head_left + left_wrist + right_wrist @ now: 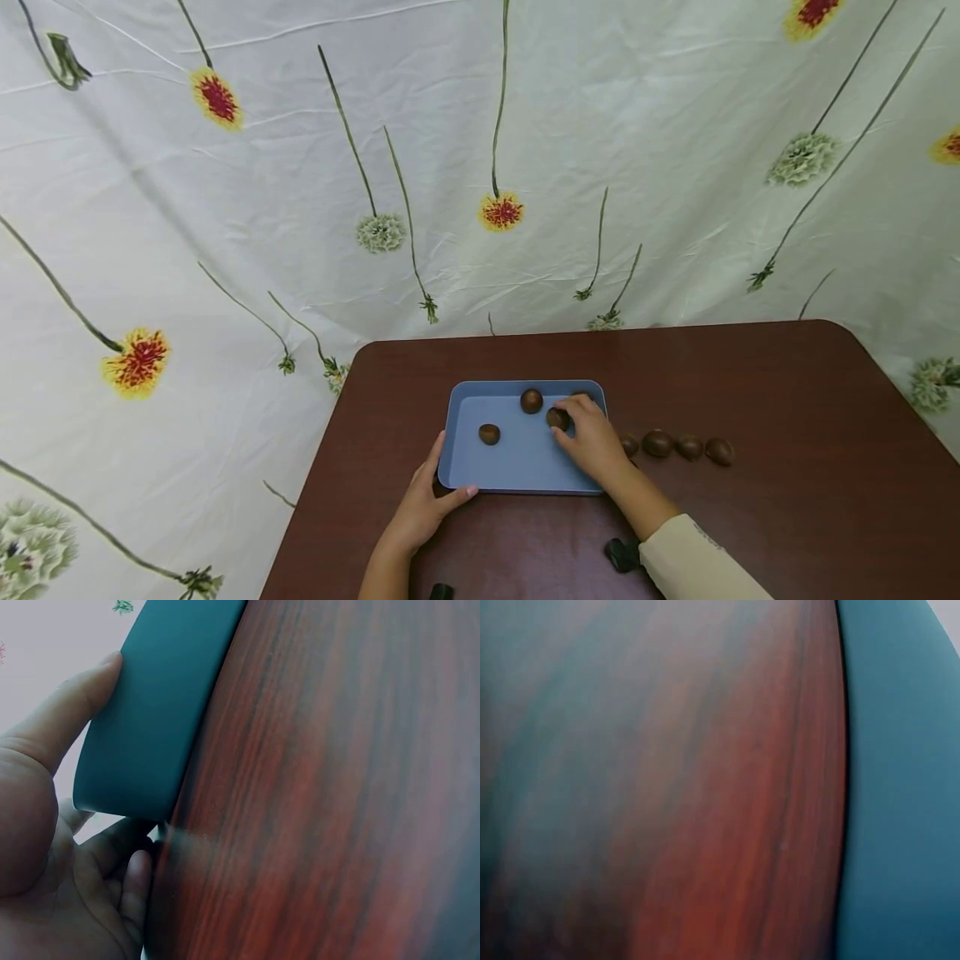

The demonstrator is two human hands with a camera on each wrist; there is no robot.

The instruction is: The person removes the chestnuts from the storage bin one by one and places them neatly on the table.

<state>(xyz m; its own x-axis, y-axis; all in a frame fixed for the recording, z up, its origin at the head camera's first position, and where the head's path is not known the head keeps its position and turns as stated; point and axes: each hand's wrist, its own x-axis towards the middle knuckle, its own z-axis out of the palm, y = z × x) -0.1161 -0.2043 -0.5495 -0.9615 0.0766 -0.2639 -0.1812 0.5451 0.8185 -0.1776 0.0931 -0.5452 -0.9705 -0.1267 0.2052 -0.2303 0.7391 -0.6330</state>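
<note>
A shallow blue tray (517, 475) lies on the brown table. My left hand (420, 504) grips its near left corner, thumb on the near side and fingers along the left side. In the left wrist view the thumb (90, 690) presses the tray's outer wall (150, 727). My right hand (592, 437) reaches over the tray's right side and pinches a brown chestnut (557, 418) between thumb and fingertips. One chestnut (531, 401) sits near the far rim and another chestnut (489, 433) left of centre. A further one is mostly hidden behind the right hand.
Right of the tray, several chestnuts (689, 447) form a row on the table (795, 383), the nearest partly behind the right wrist. A small black object (621, 554) lies by the right sleeve, another black object (442, 592) at the bottom edge. A flower-print cloth (450, 100) hangs behind.
</note>
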